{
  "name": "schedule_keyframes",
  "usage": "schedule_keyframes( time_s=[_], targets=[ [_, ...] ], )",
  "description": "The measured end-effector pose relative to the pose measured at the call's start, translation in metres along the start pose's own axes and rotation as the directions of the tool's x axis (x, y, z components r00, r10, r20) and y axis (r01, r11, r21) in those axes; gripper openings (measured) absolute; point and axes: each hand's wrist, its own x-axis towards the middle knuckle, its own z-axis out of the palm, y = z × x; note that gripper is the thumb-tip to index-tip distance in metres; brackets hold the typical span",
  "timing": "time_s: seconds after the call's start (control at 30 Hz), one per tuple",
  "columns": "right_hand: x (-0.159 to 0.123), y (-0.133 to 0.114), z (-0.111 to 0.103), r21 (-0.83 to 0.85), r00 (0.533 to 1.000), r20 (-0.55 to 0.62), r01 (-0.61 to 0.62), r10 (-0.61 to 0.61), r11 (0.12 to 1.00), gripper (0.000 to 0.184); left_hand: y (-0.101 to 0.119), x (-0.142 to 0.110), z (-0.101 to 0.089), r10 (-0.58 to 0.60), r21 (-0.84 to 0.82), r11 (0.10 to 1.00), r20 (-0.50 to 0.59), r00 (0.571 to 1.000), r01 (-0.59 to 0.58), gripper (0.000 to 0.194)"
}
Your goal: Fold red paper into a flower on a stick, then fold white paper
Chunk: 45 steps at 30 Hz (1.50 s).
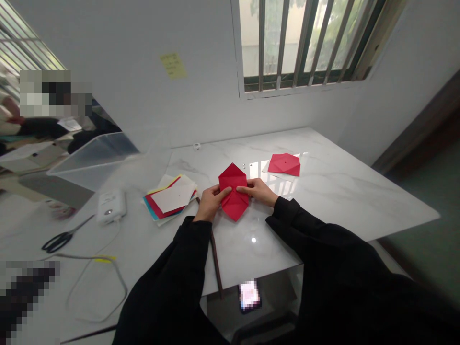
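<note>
Confirmed: my left hand (pixel 212 203) and right hand (pixel 258 191), fingers closed, grip the red folded paper (pixel 235 209) from both sides, pinning it flat on the marble tabletop (pixel 345 201)

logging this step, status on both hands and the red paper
left hand and right hand both on folded red paper. second red paper lying farther off, untouched. coloured paper stack close beside left hand, not in the way

A loose, plain black top (pixel 323 258) with long, baggy, wrist-length sleeves (pixel 172 273)
</note>
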Motion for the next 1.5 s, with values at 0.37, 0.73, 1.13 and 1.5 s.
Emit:
schedule_keyframes(
  time_s=[0.37, 0.73, 1.13, 1.5],
  targets=[
    [0.002, 0.003, -0.002, 0.002, 1.000, 0.006, -0.012, 0.012, 1.000, 0.050, 0.000, 0.001, 0.000, -0.013, 0.006, 1.000, 0.002, 1.000, 0.013, 0.059],
    [0.002, 0.005, -0.006, -0.068, 0.999, 0.033, -0.008, 0.010, 0.998, 0.053, 0.003, -0.001, 0.004, -0.024, 0.013, 1.000, -0.009, 1.000, 0.024, 0.058],
    [-0.001, -0.003, -0.002, -0.028, 0.999, 0.008, -0.039, 0.039, 0.999, 0.046, 0.001, 0.000, 0.006, -0.027, 0.033, 0.999, -0.009, 1.000, 0.027, 0.058],
    [-0.003, -0.007, 0.000, 0.003, 0.999, 0.005, -0.038, 0.038, 0.999, 0.046, 0.000, 0.000, 0.006, -0.022, 0.035, 0.999, 0.009, 1.000, 0.021, 0.060]
  ],
)
